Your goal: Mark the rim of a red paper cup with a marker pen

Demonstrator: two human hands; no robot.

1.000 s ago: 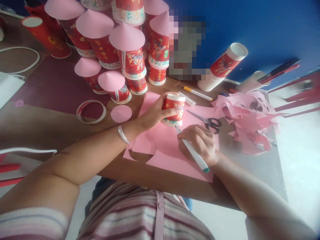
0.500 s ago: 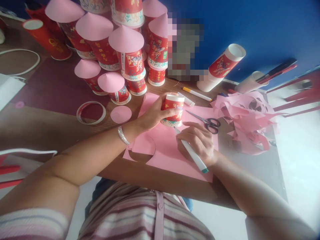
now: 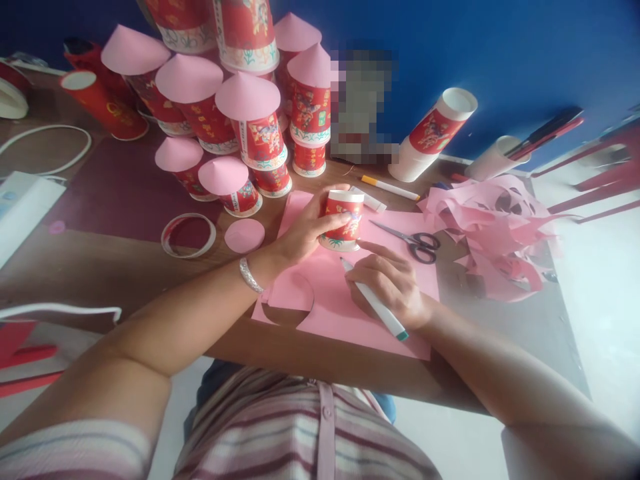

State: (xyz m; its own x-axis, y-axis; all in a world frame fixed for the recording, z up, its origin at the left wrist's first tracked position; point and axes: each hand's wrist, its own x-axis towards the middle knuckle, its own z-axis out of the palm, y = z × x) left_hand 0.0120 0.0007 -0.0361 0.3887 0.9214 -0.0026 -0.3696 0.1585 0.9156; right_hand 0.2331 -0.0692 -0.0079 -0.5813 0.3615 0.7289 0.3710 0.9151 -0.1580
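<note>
My left hand (image 3: 313,223) is wrapped round a red paper cup (image 3: 347,220) with white bands at both ends. Green marks show on the cup's lower white band. In my right hand (image 3: 387,277) is a white marker pen (image 3: 381,311) with a green end; its tip points at the cup's lower edge, a little apart from it. My right forefinger reaches out close to that edge. Beneath both hands lies a pink paper sheet (image 3: 335,300) with a round hole cut near its left corner. Scissors (image 3: 420,247) rest on the sheet at the right.
Red cups with pink cone roofs (image 3: 249,97) stand stacked at the back left. Pink paper scraps (image 3: 500,220) heap at the right. A tape roll (image 3: 189,235), a pink disc (image 3: 245,236), a yellow-ended marker (image 3: 390,188) and stacked cups (image 3: 433,133) surround the sheet.
The pen tip has drawn back from the cup's lower edge, and my right hand has shifted slightly left. My left hand still holds the cup. The whole view has shifted a little.
</note>
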